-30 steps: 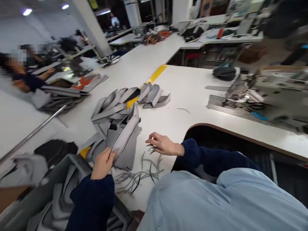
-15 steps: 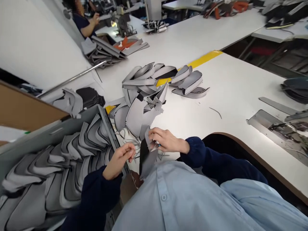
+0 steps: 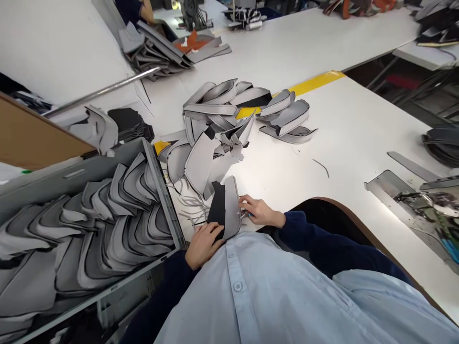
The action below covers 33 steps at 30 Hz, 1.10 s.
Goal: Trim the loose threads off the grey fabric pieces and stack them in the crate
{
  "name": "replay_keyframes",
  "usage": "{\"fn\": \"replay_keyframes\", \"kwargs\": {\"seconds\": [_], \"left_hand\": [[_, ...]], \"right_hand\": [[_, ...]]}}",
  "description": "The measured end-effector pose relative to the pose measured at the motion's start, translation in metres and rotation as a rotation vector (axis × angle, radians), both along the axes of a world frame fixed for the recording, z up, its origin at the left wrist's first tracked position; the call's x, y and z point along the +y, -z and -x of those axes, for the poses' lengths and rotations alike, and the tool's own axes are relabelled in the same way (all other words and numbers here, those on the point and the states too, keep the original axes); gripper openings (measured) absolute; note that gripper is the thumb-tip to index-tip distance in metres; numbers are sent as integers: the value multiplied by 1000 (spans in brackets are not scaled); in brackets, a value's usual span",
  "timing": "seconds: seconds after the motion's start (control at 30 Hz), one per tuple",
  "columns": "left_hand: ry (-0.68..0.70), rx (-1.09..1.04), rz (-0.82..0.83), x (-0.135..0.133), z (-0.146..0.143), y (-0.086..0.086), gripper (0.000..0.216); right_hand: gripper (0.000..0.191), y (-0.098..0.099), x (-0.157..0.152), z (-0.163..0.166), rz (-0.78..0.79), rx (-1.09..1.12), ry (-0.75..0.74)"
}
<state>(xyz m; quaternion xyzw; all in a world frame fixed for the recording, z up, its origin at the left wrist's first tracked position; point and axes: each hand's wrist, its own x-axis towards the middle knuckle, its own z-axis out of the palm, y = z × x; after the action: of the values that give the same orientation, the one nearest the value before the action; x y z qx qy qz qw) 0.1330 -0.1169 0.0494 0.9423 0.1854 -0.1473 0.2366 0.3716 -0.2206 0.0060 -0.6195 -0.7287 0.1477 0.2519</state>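
My left hand [image 3: 204,243] grips the lower end of a grey and black cut piece [image 3: 226,206] held at the table's near edge, close to my chest. My right hand [image 3: 255,210] is pinched against the piece's right edge, with a small metal tool partly showing under its fingers; what the tool is I cannot make out. Just behind the piece lies a loose heap of similar grey pieces [image 3: 211,134] on the white table [image 3: 344,134]. Thin grey trimmings [image 3: 186,210] lie scattered left of the held piece.
A grey bin [image 3: 163,191] at my left holds several rows of stacked grey pieces. A second small stack [image 3: 287,119] lies beside a yellow strip [image 3: 315,81]. A sewing machine plate [image 3: 405,196] sits at right. Another person's arm [image 3: 145,9] shows far back.
The camera has tilted further down and left. My left hand moved from the bin's edge onto the piece's lower end. The piece now stands lower, at the table edge.
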Motion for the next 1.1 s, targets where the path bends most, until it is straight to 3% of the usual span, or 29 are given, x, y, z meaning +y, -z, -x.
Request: {"fn": "replay_keyframes", "kwargs": {"seconds": [0.27, 0.37, 0.43, 0.53, 0.67, 0.8, 0.9, 0.97, 1.03, 1.1], "left_hand": [[45, 7, 44, -6, -23, 25, 24], [-23, -7, 104, -10, -29, 38, 34], [-109, -67, 152, -7, -34, 37, 39], [-289, -220, 240, 7, -38, 15, 40], [-500, -425, 408, 29, -34, -33, 34], [-568, -544, 612, 33, -28, -66, 40], [-588, -609, 704, 28, -20, -81, 43], [-594, -698, 607, 23, -8, -89, 45], [-552, -750, 318, 17, 5, -94, 52], [-468, -667, -1, 13, 17, -92, 64]], "right_hand": [[29, 22, 5, 18, -61, 101, 73], [29, 22, 7, 19, -88, 131, 106], [29, 17, 5, 17, -118, 144, 126], [35, 1, 2, 11, -183, 163, 148], [46, -35, 10, 1, -382, 18, 129], [51, -76, 29, -3, -664, -233, 67], [46, -101, 35, 2, -745, -332, -45], [43, -112, 35, 7, -707, -382, -109], [42, -115, 34, 15, -635, -401, -125], [45, -112, 34, 24, -559, -349, -129]]}}
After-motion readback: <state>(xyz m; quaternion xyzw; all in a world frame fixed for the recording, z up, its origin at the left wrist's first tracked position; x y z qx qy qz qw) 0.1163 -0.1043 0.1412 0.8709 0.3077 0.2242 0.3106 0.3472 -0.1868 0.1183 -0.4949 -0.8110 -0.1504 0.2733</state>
